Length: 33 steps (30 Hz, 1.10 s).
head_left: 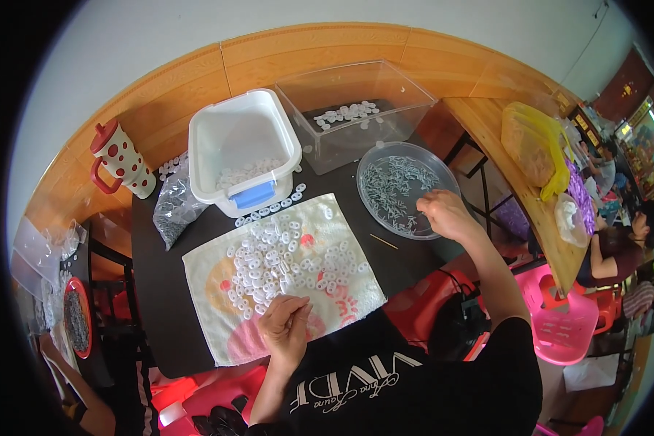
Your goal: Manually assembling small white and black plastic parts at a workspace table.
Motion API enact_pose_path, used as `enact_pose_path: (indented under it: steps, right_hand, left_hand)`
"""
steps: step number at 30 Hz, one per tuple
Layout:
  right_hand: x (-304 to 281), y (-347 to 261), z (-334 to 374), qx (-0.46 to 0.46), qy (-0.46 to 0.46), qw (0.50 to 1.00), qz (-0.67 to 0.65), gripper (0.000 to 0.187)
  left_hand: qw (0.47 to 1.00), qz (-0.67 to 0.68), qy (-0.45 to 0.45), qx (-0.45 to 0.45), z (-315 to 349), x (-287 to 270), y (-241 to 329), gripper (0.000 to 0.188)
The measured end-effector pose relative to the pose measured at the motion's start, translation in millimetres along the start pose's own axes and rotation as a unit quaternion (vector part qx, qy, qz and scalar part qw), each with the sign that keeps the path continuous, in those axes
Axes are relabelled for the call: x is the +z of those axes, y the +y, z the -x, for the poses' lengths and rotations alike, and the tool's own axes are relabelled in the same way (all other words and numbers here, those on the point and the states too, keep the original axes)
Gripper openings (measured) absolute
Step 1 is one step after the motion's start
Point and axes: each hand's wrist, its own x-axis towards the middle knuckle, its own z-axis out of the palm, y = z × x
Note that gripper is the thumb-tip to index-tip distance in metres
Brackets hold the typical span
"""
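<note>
My left hand (286,325) is closed in a pinch at the near edge of a heap of small white oval plastic pieces with holes (261,265). What its fingers hold, if anything, is hidden. The pieces lie on a cream towel with pink and orange patterns (196,276). My right hand (445,214) reaches over the right rim of a round clear tray (420,231), fingertips pinched together. Many small grey metal pieces, like pins or screws (392,182), are spread in that tray. Anything between the right fingertips is too small to make out.
Behind the towel stand a white tub (292,138), a clear box (407,109) with white pieces and a bag of grey pieces (174,207). A spotted tumbler (123,160) is at left. A thin stick (384,241) lies by the tray. Another person (621,247) sits at right.
</note>
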Motion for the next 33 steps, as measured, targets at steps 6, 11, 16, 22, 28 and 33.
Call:
enact_pose_path:
  steps: [6, 11, 16, 22, 28, 33]
  right_hand:
    - [4, 5, -3, -0.015, -0.007, 1.000, -0.005, 0.010]
    - [7, 9, 0, 0.014, 0.024, 0.996, -0.082, 0.012]
    - [5, 15, -2, 0.038, 0.048, 0.982, -0.178, 0.006]
    - [10, 18, -3, 0.063, 0.078, 0.955, -0.279, 0.008]
    - [5, 12, -3, 0.109, 0.063, 0.957, -0.259, 0.012]
    - [15, 20, -2, 0.091, 0.114, 0.955, -0.257, 0.010]
  left_hand:
    - [1.000, 0.011, -0.003, -0.017, 2, -1, 1, 0.015]
    - [1.000, 0.015, -0.006, -0.021, 3, -1, -1, 0.016]
    - [1.000, 0.010, -0.006, -0.009, 3, -2, -4, 0.014]
    - [1.000, 0.018, -0.007, -0.014, 3, -1, -4, 0.014]
    - [1.000, 0.020, -0.005, -0.008, 2, -2, -2, 0.014]
    - [1.000, 0.021, -0.010, -0.019, 3, -2, -2, 0.014]
